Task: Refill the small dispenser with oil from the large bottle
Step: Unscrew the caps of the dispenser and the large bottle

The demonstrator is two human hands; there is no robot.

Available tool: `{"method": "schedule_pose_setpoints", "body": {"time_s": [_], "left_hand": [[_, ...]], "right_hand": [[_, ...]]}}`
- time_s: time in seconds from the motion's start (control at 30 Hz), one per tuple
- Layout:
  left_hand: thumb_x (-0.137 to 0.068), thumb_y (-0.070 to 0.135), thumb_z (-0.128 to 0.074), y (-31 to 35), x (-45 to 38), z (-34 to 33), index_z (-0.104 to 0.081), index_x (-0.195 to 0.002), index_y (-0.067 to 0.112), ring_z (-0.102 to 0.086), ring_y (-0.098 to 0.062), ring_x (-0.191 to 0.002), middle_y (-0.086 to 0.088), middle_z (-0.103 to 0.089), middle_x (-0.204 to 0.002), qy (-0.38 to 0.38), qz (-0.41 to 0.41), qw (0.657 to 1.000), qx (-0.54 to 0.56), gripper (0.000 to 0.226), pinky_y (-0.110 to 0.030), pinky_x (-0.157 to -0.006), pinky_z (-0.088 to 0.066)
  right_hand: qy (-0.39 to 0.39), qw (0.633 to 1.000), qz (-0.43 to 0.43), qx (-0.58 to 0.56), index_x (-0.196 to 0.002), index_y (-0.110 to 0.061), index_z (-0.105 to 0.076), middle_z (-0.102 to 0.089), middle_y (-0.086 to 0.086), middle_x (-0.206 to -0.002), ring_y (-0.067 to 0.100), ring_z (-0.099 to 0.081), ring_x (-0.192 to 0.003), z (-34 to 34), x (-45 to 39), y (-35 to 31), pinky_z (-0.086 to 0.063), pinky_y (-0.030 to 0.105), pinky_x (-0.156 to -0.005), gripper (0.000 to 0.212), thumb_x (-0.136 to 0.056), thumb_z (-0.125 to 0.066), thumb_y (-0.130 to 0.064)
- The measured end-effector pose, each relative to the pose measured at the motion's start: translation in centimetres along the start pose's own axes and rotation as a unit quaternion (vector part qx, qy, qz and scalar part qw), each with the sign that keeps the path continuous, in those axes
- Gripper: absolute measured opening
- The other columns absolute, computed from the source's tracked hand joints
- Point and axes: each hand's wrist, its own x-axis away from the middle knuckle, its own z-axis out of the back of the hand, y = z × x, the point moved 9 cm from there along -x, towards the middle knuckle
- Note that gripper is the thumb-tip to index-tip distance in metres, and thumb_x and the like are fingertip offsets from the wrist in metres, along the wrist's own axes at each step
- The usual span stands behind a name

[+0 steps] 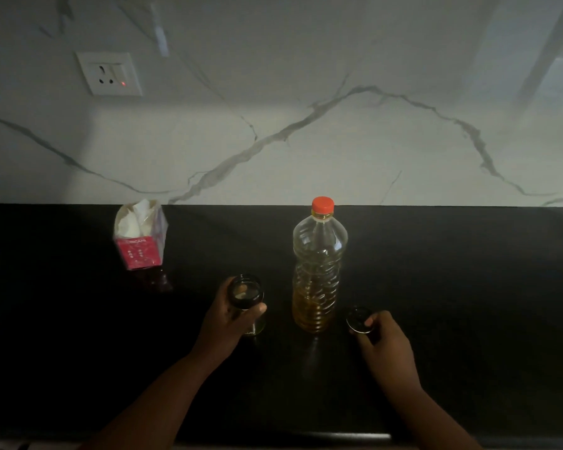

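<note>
Dispenser (247,303), a small round glass jar with its dark mouth uncovered, stands on the black countertop (468,287), its lower body dim and partly hidden by the left hand (229,316) wrapped around it. Right hand (382,336) pinches a dark round lid (358,319) at the counter surface; contact beneath cannot be made out. Between them stands the ribbed clear plastic oil bottle (317,271), orange-capped, roughly one-third full.

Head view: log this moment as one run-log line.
left hand: holds open dispenser | right hand: holds its lid on counter | oil bottle: upright, capped | pour: not begun
</note>
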Motion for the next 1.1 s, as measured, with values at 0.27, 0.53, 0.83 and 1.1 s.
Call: {"method": "schedule_pose_setpoints", "body": {"time_s": [0.27,0.53,0.83,1.1], "left_hand": [[-0.067,0.023,-0.086,0.2,-0.4,1.2,-0.051,-0.115,0.043,-0.065,-0.007,-0.106,0.010,-0.068,-0.112,0.036,0.002,0.999,-0.016,0.063,-0.032,-0.096,-0.050],[-0.038,0.071,-0.085,0.4,0.0,2.2,-0.045,-0.124,0.051,-0.058,-0.016,-0.122,0.009,-0.060,-0.130,0.068,0.017,0.995,-0.066,0.097,-0.045,-0.107,-0.045],[-0.070,0.081,-0.062,11.5,3.0,-4.2,-0.031,-0.141,0.018,-0.036,-0.005,-0.130,0.006,-0.036,-0.138,0.160,-0.332,0.881,-0.295,0.100,-0.040,-0.100,-0.042],[-0.058,0.045,-0.093,12.5,-1.2,-10.1,-0.025,-0.126,0.055,-0.057,0.021,-0.102,0.026,-0.055,-0.114,0.038,-0.178,0.972,-0.150,0.096,-0.004,-0.080,-0.048]], "right_hand": [[-0.001,1.000,0.003,-0.018,-0.123,-0.024,-0.042,-0.059,-0.003,-0.112,0.005,-0.058,-0.088,0.7,-1.9,1.3,-0.047,0.016,-0.069,0.049,-0.084,-0.071,-0.016],[-0.067,0.996,-0.041,-0.048,-0.148,-0.024,-0.015,-0.036,0.008,-0.151,0.025,-0.039,-0.136,1.5,-3.1,1.8,-0.038,0.043,-0.109,0.101,-0.072,-0.081,-0.015],[-0.004,0.953,0.298,-0.059,-0.100,-0.034,-0.057,-0.062,-0.011,-0.098,-0.002,-0.060,-0.087,10.5,-2.3,-16.6,-0.049,0.010,-0.072,0.018,-0.085,-0.066,-0.030],[-0.068,0.926,0.340,0.150,-0.121,-0.022,-0.060,-0.059,-0.001,-0.114,0.012,-0.055,-0.098,7.5,-4.2,-26.8,-0.041,0.024,-0.078,0.046,-0.085,-0.065,-0.049]]}}
